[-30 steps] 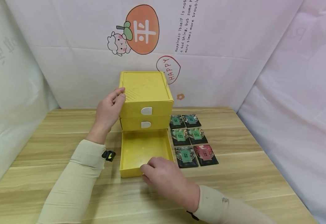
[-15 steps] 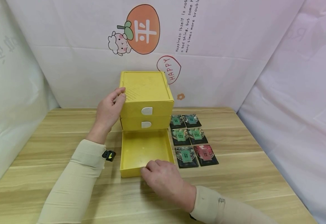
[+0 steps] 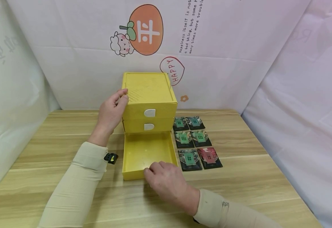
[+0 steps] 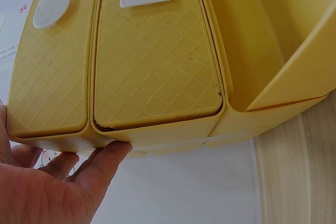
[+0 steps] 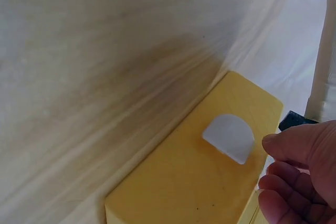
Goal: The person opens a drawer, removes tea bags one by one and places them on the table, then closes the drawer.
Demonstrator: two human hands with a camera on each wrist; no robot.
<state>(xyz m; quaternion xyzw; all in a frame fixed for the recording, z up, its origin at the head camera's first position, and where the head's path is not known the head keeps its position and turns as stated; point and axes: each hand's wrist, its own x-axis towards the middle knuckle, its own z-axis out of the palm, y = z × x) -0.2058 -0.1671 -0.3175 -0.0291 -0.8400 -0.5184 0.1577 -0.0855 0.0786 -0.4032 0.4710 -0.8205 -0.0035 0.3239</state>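
Left hand (image 3: 110, 111): we rest straight fingers against the yellow drawer box (image 3: 148, 100).
Right hand (image 3: 167, 180): our grip curls over the open bottom drawer (image 3: 147, 155) front.

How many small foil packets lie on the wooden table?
6, in a two-by-three grid right of the yellow plastic drawer box: back pair, middle pair, front pair. None seems hidden.
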